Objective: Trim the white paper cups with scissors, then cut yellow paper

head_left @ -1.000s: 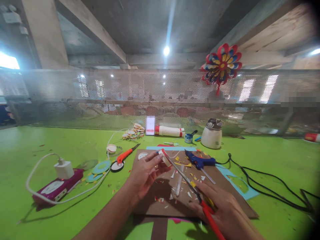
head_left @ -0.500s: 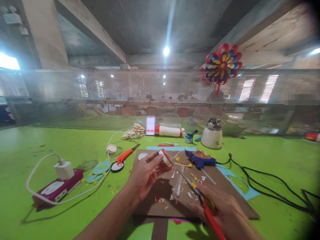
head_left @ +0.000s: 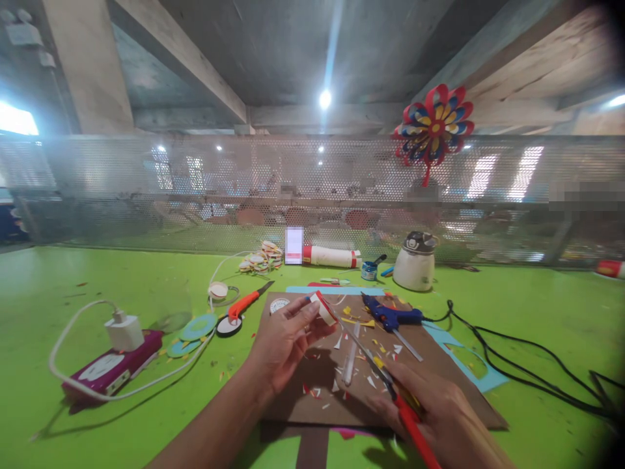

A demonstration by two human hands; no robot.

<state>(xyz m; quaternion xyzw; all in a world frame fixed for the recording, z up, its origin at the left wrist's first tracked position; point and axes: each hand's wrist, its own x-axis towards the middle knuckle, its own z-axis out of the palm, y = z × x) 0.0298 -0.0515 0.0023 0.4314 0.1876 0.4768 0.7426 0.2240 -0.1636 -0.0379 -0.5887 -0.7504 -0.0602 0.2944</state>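
My left hand pinches a small round paper piece with a red and white rim, tilted above the brown board. In my right hand is a pair of scissors with a long red handle, its blades pointing up and left at the paper piece. The blade tips are close to the rim; whether they touch it I cannot tell. My fingers partly cover the handle. Below both hands, white, red and yellow paper scraps and a clear glue stick lie on the board.
A blue glue gun with a black cable lies right of the board. Orange-handled scissors, teal paper rings and a purple power strip are to the left. Behind stand a white-and-black pot, a blue jar and a phone.
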